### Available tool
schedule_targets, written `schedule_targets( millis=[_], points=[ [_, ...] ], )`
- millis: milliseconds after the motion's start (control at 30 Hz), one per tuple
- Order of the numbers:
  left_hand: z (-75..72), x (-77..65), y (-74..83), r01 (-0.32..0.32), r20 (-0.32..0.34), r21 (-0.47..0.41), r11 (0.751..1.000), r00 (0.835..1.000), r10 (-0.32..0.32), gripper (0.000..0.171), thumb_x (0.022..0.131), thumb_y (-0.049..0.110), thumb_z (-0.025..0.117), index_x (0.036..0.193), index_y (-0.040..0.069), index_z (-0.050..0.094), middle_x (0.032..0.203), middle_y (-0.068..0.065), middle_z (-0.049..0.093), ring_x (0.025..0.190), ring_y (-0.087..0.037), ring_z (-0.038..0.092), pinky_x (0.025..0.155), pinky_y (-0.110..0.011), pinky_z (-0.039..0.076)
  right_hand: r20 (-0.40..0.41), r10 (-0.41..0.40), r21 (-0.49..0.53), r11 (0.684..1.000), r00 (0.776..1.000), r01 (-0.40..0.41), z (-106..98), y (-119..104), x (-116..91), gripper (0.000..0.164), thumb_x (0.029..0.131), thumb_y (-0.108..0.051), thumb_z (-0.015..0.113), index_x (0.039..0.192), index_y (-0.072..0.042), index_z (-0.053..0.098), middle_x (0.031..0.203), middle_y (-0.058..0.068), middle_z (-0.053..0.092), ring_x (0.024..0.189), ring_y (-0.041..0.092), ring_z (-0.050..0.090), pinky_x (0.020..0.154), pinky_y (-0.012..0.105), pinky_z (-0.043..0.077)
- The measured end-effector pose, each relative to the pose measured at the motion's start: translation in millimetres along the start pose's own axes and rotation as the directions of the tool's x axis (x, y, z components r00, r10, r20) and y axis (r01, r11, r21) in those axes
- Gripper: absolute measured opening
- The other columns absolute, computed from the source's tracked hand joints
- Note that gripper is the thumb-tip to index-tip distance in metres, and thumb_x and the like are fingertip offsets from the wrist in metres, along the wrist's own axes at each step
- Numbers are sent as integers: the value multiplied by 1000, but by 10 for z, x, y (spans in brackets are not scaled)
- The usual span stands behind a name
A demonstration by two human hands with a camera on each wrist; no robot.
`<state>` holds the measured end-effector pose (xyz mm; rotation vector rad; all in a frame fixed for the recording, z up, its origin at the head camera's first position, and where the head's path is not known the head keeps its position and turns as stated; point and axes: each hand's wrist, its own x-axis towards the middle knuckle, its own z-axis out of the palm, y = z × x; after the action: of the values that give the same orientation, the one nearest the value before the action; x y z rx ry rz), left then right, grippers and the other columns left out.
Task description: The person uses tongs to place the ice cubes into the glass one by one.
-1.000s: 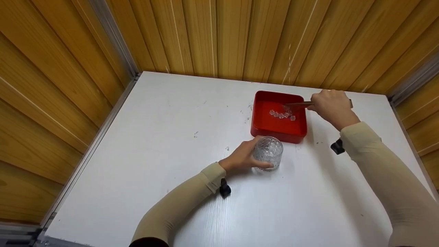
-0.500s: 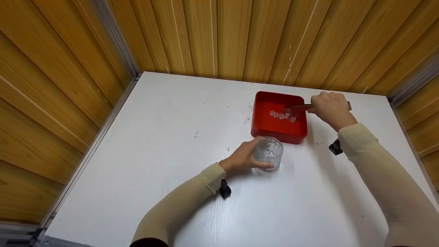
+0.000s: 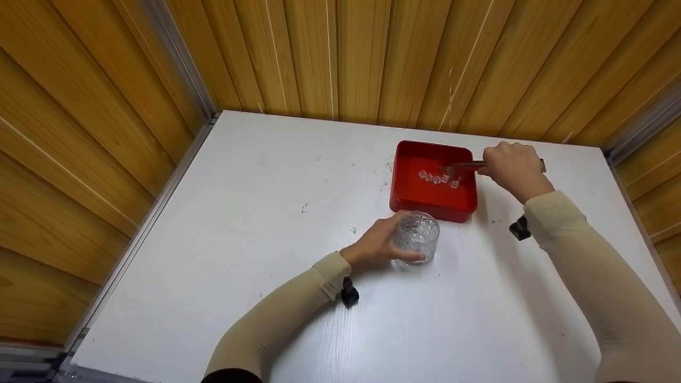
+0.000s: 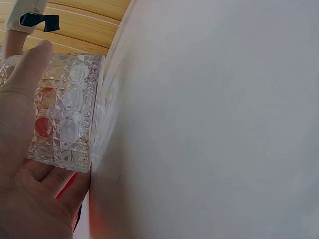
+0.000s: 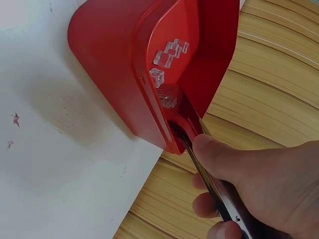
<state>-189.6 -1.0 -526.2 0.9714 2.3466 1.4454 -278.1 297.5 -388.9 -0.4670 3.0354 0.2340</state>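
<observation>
My left hand grips a clear cut-glass tumbler, which stands on the white table in front of the tray. In the left wrist view, the thumb lies across the tumbler's patterned side and the fingers curl beneath. My right hand holds metal tongs over the right rim of a red square tray. Inside it, several clear ice cubes lie in a row. The right wrist view has the tongs' ends down at the cubes; I cannot tell whether they pinch one.
The white table bears small dark scuffs. Behind it rises a wood-plank wall, with another plank wall along the left edge. A black wrist camera hangs below the left cuff, and a second camera below the right.
My right hand has shifted slightly left and down, and the tongs have dipped a little among the cubes. The left hand and tumbler have stayed put.
</observation>
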Motion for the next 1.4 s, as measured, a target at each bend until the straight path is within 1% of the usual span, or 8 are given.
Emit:
schedule_targets(
  millis=[167, 467, 667, 733, 933, 1167, 1400],
  points=[
    [4, -3, 3, 7, 5, -19, 1000, 1000, -7, 84, 78, 40, 90, 147, 23, 45, 127, 0, 66, 112, -8, 61, 94, -22, 51, 6, -4, 9, 1000, 1000, 4, 4, 4, -4, 26, 94, -21, 76, 101, 3, 74, 72, 13, 64, 60, 28, 52, 50, 45, 53],
    [1, -2, 8, 23, 10, -38, 999, 1000, -23, 85, 79, 40, 90, 148, 25, 44, 127, 1, 66, 112, -7, 61, 95, -23, 51, 9, 5, 18, 1000, 1000, -5, 17, 12, -10, 26, 94, -22, 76, 102, 3, 74, 72, 12, 62, 61, 27, 52, 49, 40, 50],
    [-2, -3, 15, -12, 8, 14, 1000, 1000, 12, 83, 80, 41, 89, 147, 20, 45, 130, -2, 65, 114, -8, 60, 97, -22, 50, -14, -1, -13, 1000, 1000, 1, 27, 23, -28, 24, 93, -22, 77, 99, 1, 74, 70, 11, 59, 61, 27, 49, 49, 37, 45],
    [-5, -5, 20, -15, 6, 18, 1000, 1000, 15, 84, 79, 40, 90, 147, 19, 45, 131, -3, 65, 114, -8, 60, 97, -22, 50, -17, -3, -15, 1000, 1000, 2, 29, 30, -35, 24, 93, -22, 77, 99, 1, 75, 69, 11, 59, 61, 27, 49, 48, 36, 44],
    [-7, -9, 19, -12, 1, -2, 1000, 1000, 12, 84, 79, 39, 91, 147, 19, 46, 130, -3, 66, 114, -9, 61, 96, -23, 51, -13, 6, 24, 1000, 1000, -6, 19, 60, -65, 25, 93, -22, 77, 101, 1, 76, 67, 9, 61, 58, 26, 49, 47, 35, 44],
    [3, -2, 4, -8, 5, -1, 1000, 1000, 8, 85, 78, 39, 91, 147, 20, 45, 131, -2, 65, 115, -9, 61, 97, -22, 50, -4, 13, 71, 997, 1000, -12, 15, 85, -117, 23, 95, -23, 75, 101, 0, 76, 68, 8, 62, 59, 25, 50, 48, 35, 44],
    [-8, -3, 9, 3, 6, -6, 1000, 1000, -3, 82, 79, 40, 90, 145, 20, 46, 129, -2, 66, 112, -8, 61, 96, -23, 51, -53, 15, 114, 993, 998, -9, -24, 83, -238, 23, 95, -23, 75, 104, -2, 76, 69, 6, 63, 60, 24, 50, 48, 35, 43]
  ],
)
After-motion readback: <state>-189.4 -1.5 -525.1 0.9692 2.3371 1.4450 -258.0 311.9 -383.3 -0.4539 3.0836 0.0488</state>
